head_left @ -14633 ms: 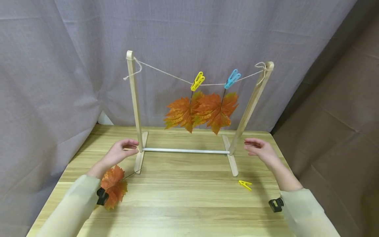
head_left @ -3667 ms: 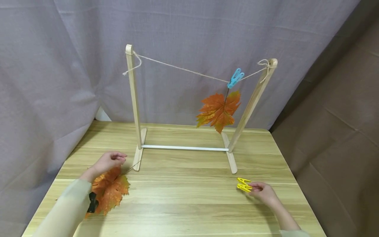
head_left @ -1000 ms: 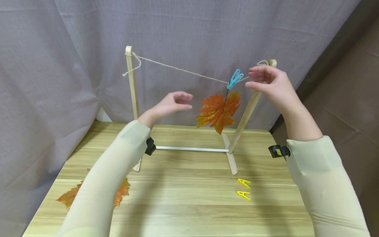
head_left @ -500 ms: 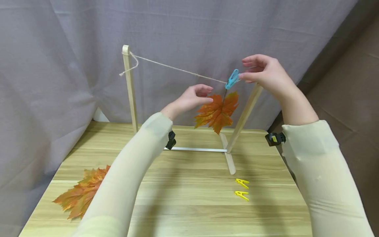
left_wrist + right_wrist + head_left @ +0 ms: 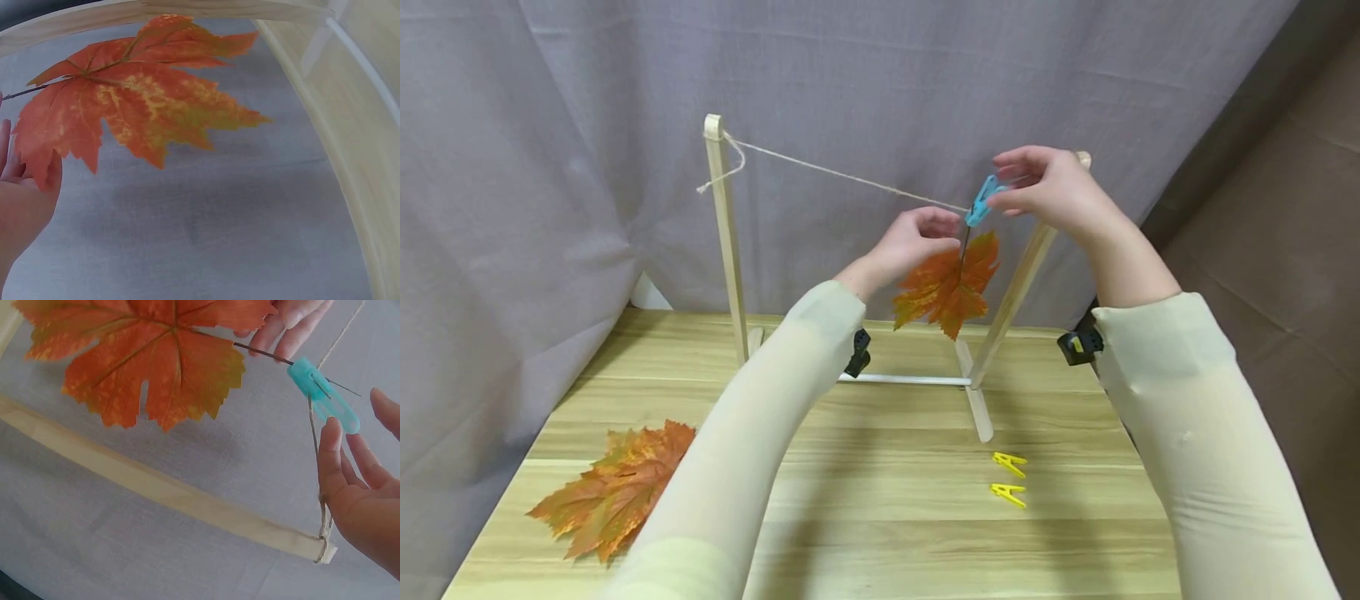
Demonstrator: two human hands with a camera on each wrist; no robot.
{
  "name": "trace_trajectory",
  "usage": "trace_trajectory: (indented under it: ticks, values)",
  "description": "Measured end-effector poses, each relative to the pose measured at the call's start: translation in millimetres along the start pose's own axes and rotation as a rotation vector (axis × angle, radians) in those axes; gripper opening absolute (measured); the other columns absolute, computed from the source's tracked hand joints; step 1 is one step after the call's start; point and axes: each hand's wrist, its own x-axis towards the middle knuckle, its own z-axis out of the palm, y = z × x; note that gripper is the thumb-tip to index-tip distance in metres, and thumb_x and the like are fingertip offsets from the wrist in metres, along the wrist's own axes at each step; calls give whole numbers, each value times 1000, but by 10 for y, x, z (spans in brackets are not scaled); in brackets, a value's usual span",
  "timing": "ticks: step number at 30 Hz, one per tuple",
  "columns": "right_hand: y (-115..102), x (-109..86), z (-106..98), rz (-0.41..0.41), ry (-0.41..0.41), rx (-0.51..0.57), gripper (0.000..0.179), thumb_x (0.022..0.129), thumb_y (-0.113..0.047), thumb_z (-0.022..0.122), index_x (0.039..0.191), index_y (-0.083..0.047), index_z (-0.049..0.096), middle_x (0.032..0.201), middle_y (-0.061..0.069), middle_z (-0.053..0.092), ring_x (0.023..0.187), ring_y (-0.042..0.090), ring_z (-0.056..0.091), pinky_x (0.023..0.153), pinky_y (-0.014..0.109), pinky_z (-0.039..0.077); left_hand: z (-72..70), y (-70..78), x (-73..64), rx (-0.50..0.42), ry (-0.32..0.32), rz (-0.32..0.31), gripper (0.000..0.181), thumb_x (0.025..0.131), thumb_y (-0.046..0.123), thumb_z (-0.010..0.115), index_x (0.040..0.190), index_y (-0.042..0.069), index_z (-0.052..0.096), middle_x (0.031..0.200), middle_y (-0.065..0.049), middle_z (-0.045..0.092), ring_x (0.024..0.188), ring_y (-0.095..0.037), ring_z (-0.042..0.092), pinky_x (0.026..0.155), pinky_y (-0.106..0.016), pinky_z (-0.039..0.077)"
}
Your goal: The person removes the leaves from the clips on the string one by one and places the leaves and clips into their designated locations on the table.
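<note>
An orange maple leaf [image 5: 947, 287] hangs by its dark stem from a blue clothespin [image 5: 981, 202] on the string [image 5: 850, 177]. My left hand [image 5: 913, 242] is beside the stem, fingers and thumb apart; in the left wrist view the leaf [image 5: 144, 100] partly covers it. My right hand [image 5: 1056, 187] is at the clothespin's handle end. From the right wrist, its fingers and thumb stand spread around the blue clothespin [image 5: 322, 394], not visibly squeezing it. Two yellow clothespins [image 5: 1008, 495] lie on the table at right. More maple leaves [image 5: 613, 492] lie at left, partly behind my left sleeve.
A wooden stand holds the string between its left post [image 5: 727, 242] and right post [image 5: 1015, 300]. A white rod [image 5: 910, 380] joins the posts low down. Behind the wooden table [image 5: 925, 550] hangs a grey curtain [image 5: 820, 75].
Earlier, a yellow clothespin and its leaf left the string; both yellow clothespins now lie together. Over the last second my left hand moved right to the stem and my right hand moved left to the blue clothespin.
</note>
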Motion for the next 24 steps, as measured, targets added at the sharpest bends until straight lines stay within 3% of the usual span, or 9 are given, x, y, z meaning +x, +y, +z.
trace_trajectory:
  ticks: [6, 12, 15, 20, 24]
  values:
    - [-46, 17, 37, 22, 1, -26, 53, 86, -11, 65, 134, -1, 46, 123, 13, 52, 76, -5, 55, 66, 12, 51, 82, 32, 55, -17, -44, -22, 34, 88, 8, 64, 120, -2, 58, 117, -18, 64, 110, -23, 61, 90, -21, 49]
    - [-67, 2, 26, 61, 29, -71, 48, 87, -13, 65, 132, -2, 51, 120, 13, 56, 66, -5, 59, 65, 11, 49, 164, 75, 111, 24, -64, -32, 31, 88, 8, 63, 116, -4, 60, 115, -19, 65, 108, -24, 62, 88, -20, 49]
    - [-65, -8, 8, 63, 38, -58, 49, 86, -15, 67, 131, -1, 53, 110, 7, 62, 63, -5, 61, 64, 11, 49, 191, 86, 112, 51, -32, -27, 26, 88, 9, 64, 109, -4, 62, 111, -18, 67, 103, -22, 63, 83, -18, 49]
    - [-68, -32, -32, 82, 22, -61, 51, 85, -19, 68, 130, -1, 53, 83, -12, 61, 62, -5, 62, 63, 11, 48, 204, 81, 74, 112, 74, -10, 18, 87, 12, 66, 97, -2, 66, 99, -14, 68, 86, -15, 62, 72, -16, 47]
    - [-81, -42, -54, 89, 1, -67, 50, 84, -18, 69, 129, 0, 54, 76, -17, 60, 63, -4, 63, 63, 11, 49, 197, 72, 44, 106, 118, 16, 15, 87, 11, 65, 93, -3, 66, 95, -14, 68, 79, -11, 59, 68, -15, 46]
